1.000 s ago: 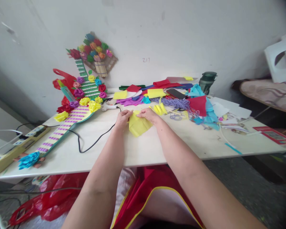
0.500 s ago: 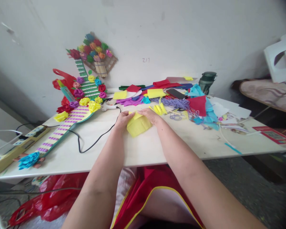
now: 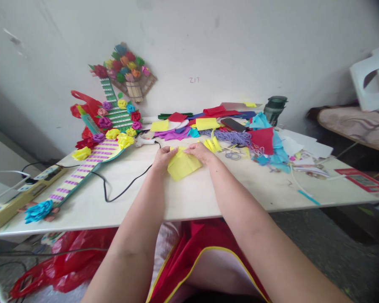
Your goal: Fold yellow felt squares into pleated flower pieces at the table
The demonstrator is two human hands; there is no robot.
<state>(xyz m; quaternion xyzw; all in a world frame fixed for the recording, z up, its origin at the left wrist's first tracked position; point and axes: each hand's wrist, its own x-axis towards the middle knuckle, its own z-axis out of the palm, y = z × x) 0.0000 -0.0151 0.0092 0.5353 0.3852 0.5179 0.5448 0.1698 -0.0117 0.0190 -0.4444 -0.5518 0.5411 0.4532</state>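
A yellow paper sheet (image 3: 182,165) lies on the white table (image 3: 189,193) in front of me, partly folded. My left hand (image 3: 163,157) pinches its upper left edge with curled fingers. My right hand (image 3: 201,152) pinches the upper right edge, fingertips close to the left hand's. Both hands rest on the tabletop at the paper's far side. Just beyond them lie yellow paper strips (image 3: 212,144) and a white glue gun (image 3: 144,142) with a black cord (image 3: 120,189).
Piles of coloured paper (image 3: 208,124) and blue and red scraps (image 3: 265,141) cover the far side. A paper-flower craft (image 3: 107,126) leans on the wall at left. A dark green bottle (image 3: 274,108), scissors (image 3: 235,154), a power strip (image 3: 22,191) and a red bag (image 3: 60,269) below.
My hands have drawn closer together over the yellow sheet, and its top edge has been folded down, making the sheet look smaller and more compact.
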